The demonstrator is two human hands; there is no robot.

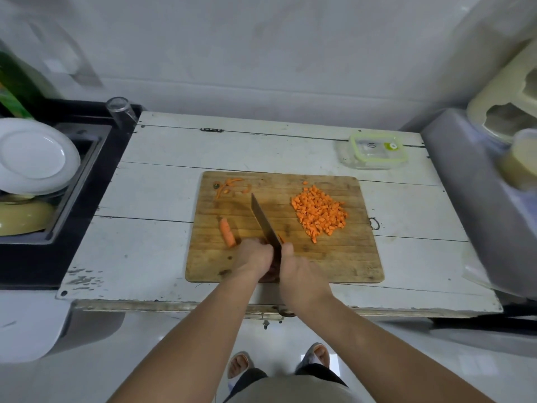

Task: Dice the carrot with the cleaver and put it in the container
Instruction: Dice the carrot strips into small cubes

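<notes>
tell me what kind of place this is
Most likely a home kitchen. A wooden cutting board with diced carrot lies on a worn white table, and white plates are stacked in a sink to the left.

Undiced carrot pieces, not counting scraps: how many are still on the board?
2 visible: one carrot piece lies at the board's near left; a sliver shows beside the cleaver, between the left hand and right hand. More may be hidden beneath the hands.

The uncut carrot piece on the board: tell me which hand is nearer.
Left. The left hand lies just right of the carrot piece; the right hand, holding the cleaver, is farther right.
</notes>
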